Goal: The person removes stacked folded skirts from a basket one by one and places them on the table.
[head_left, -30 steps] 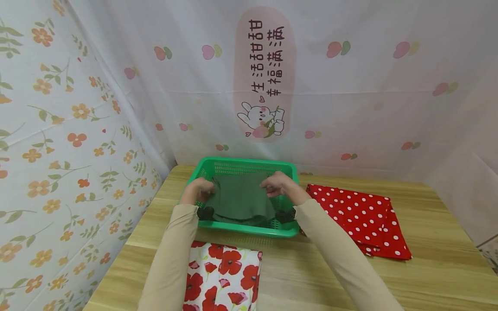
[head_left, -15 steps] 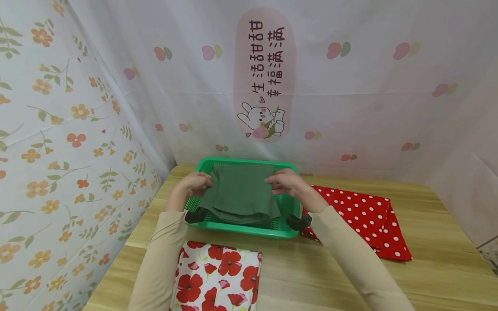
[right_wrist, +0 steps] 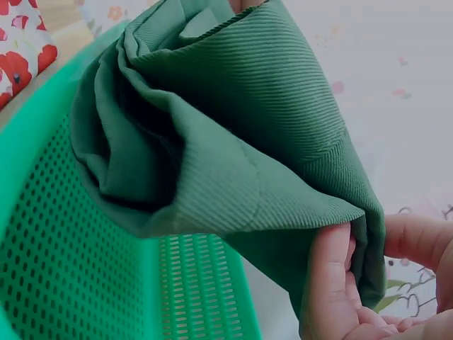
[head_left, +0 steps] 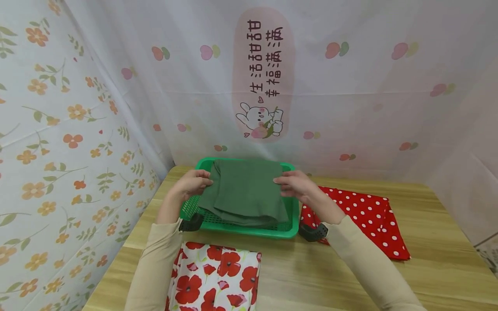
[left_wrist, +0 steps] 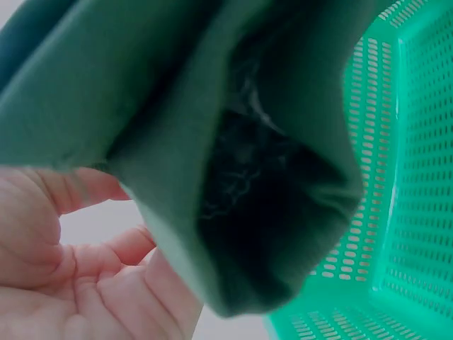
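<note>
A folded dark green cloth point(head_left: 249, 190) hangs just over the green plastic basket point(head_left: 249, 232), covering much of its inside. My left hand point(head_left: 190, 185) pinches the cloth's left edge, and my right hand point(head_left: 300, 186) pinches the right edge. From the left wrist, the cloth point(left_wrist: 170, 134) drapes in loose, open folds beside the left hand point(left_wrist: 92, 276). The right wrist view has the right hand point(right_wrist: 347, 297) with fingers under the ribbed cloth point(right_wrist: 241, 134) and thumb on its other side. Several layers show at its rolled end.
A folded white cloth with red poppies point(head_left: 218, 276) lies on the wooden table point(head_left: 303, 280) in front of the basket. To the right lies a red cloth with white dots point(head_left: 369, 216). A printed curtain point(head_left: 350, 86) hangs behind the table.
Both hands have lifted the green cloth upward from inside the basket, and they have spread slightly apart. The poppy cloth and the dotted cloth stay where they were.
</note>
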`<state>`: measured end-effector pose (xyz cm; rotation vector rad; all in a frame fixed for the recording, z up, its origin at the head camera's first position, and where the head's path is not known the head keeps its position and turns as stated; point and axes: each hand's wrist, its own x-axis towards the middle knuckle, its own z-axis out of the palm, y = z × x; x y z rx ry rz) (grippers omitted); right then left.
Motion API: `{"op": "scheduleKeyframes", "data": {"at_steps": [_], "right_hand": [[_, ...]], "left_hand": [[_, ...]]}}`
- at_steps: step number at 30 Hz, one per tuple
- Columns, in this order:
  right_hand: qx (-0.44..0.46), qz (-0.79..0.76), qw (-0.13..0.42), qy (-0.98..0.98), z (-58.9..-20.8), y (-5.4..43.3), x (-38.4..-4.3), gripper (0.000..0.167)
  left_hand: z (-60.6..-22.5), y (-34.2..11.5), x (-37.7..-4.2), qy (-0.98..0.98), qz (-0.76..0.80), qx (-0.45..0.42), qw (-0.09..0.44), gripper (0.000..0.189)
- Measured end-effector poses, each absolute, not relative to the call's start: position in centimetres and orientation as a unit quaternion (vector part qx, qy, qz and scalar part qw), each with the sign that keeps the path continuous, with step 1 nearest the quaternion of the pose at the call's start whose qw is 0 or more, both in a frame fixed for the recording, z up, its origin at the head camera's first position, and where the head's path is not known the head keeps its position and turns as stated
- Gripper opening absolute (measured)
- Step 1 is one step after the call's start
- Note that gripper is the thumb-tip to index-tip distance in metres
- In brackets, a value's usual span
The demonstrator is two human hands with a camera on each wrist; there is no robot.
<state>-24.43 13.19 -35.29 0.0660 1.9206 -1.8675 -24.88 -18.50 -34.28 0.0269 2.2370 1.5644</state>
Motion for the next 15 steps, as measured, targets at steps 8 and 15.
{"op": "scheduleKeyframes", "data": {"at_steps": [8, 15], "right_hand": [[0.002, -0.688, 0.218, 0.692, -35.1, 15.1, -22.7, 0.073], [-0.011, -0.700, 0.202, 0.685, -35.1, 16.6, -21.0, 0.056]], "left_hand": [[-34.0, -17.6, -23.3, 0.795, 0.576, 0.040, 0.187, 0.040], [-33.7, -16.5, -22.0, 0.798, 0.574, 0.070, 0.168, 0.025]]}}
